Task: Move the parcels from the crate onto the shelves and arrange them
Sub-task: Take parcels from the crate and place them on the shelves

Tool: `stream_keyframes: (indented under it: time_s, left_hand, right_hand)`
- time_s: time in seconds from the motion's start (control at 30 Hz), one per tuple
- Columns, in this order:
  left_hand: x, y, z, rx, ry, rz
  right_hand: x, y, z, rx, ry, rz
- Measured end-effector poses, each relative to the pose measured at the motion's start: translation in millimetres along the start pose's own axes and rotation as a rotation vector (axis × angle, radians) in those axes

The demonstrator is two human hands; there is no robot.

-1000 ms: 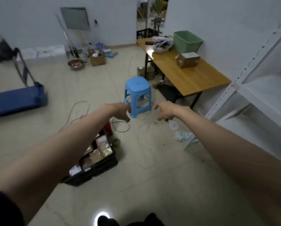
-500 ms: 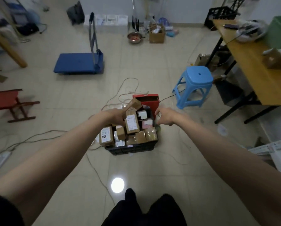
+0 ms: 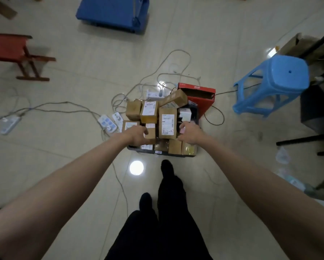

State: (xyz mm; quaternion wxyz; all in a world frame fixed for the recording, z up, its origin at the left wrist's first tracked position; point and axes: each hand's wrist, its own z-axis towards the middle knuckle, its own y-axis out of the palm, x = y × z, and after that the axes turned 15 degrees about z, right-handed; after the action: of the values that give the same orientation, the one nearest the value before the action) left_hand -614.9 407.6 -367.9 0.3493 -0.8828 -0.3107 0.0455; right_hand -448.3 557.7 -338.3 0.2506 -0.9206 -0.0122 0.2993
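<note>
Both arms reach straight out and down toward the black crate (image 3: 158, 152), which sits on the tiled floor (image 3: 73, 147) just ahead of the person's dark shoes (image 3: 166, 167). The left hand (image 3: 136, 135) hangs over the crate's left side with fingers curled downward, the fingertips at a small brown parcel (image 3: 150, 133); whether it grips that parcel or only touches it cannot be told. The right hand (image 3: 190, 133) is over the crate's right side, fingers curled loosely beside the tall upright parcel (image 3: 167, 122) between the two hands; it appears to hold nothing, though contact is unclear.

The crate is heaped with brown cardboard parcels (image 3: 150, 111), most taped and carrying white shipping labels. One long parcel (image 3: 174, 98) lies tilted across the top at the back. The tall parcel's label bears handwriting that reads roughly "4-2-47"; a small tag on the crate's front rim is too small to read.

Just behind the crate stands an open red box (image 3: 200, 98). Grey cables (image 3: 157, 72) and white power strips (image 3: 108, 122) sprawl to the left. Farther out are a blue plastic stool (image 3: 281, 77) at right, a red wooden stool (image 3: 9, 49) at left and a blue platform trolley (image 3: 112, 12) at the top.
</note>
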Motion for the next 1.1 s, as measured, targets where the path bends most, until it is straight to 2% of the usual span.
stream_keyframes:
  time_s: [0.23,0.4,0.57,0.7,0.83,1.1]
  left_hand:
    - [8.6,25.3,117.2,-0.1,-0.107,-0.268]
    - [24.0,45.5,202.0,-0.087,-0.184,-0.422]
    - [24.0,77.8,272.3,-0.122,-0.304,-0.702]
    - [30.7,97.0,301.6,-0.154,-0.358,-0.86]
    - [35.3,105.4,315.9,-0.163,-0.387,-0.908]
    - [39.6,97.0,304.3,-0.131,-0.376,-0.857]
  right_hand:
    - [50.6,15.2,135.7,-0.026,0.098,0.233]
    - [94.0,36.6,225.4,0.007,0.22,0.366]
    - [123.9,63.7,289.9,0.005,0.315,0.471]
    - [134.5,79.7,315.3,-0.01,0.37,0.54]
    - [141.2,91.1,328.0,-0.028,0.375,0.595]
    - [144.3,83.5,317.3,-0.004,0.313,0.631]
